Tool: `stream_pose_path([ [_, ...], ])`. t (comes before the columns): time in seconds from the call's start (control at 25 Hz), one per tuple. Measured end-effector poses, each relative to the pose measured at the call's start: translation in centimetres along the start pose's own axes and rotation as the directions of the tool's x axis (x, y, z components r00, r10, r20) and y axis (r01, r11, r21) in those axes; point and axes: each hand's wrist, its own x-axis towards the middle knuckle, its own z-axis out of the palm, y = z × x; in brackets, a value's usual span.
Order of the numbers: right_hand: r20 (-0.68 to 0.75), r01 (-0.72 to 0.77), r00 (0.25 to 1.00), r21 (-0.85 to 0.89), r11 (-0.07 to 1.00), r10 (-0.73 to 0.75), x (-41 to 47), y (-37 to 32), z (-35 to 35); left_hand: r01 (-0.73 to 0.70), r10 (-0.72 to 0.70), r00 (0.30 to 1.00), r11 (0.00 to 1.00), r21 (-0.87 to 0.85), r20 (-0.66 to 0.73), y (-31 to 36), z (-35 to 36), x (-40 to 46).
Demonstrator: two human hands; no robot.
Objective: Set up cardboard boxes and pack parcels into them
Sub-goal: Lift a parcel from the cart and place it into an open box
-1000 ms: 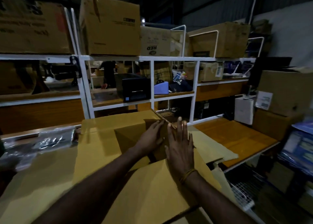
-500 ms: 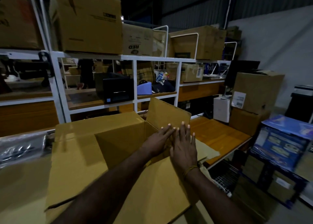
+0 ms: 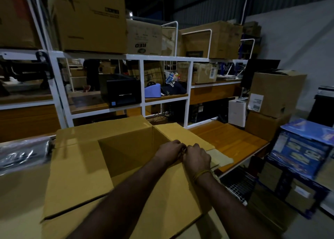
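An open cardboard box (image 3: 115,159) is standing on the near worktop, its flaps spreading outward. The left hand (image 3: 169,151) and the right hand (image 3: 197,157) are meeting at the box's right rim, both curling closed on the right flap's edge. Farther right, a wooden table (image 3: 229,141) is lying bare. At the far side, a white shelf rack (image 3: 142,58) is carrying many cartons.

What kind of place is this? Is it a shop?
Probably a warehouse packing room, not a shop. White shelves hold stacked cardboard boxes, a black label printer sits on a shelf, and two hands work on an open box at a bench.
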Motion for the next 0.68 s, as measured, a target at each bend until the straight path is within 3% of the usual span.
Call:
stream_pose_path([
  [0.24, 0.027, -0.031, 0.999, 0.154, 0.988, 0.027, 0.7, 1.1, 1.0, 0.045, -0.045, 0.999, 0.996, 0.082, -0.001, 0.7, 0.6, -0.1],
  [0.44, 0.06, -0.026, 0.998, 0.184, 0.983, 0.015, 1.1, 1.5, 1.1, 0.081, -0.085, 0.996, 0.991, 0.106, 0.04, 1.6, -0.2, 0.1],
  [0.68, -0.062, 0.072, 0.996, 0.227, 0.971, -0.059, -1.0, 1.3, 2.0, 0.196, -0.194, 0.98, 0.98, 0.021, -0.05, 2.4, -0.3, -1.2],
])
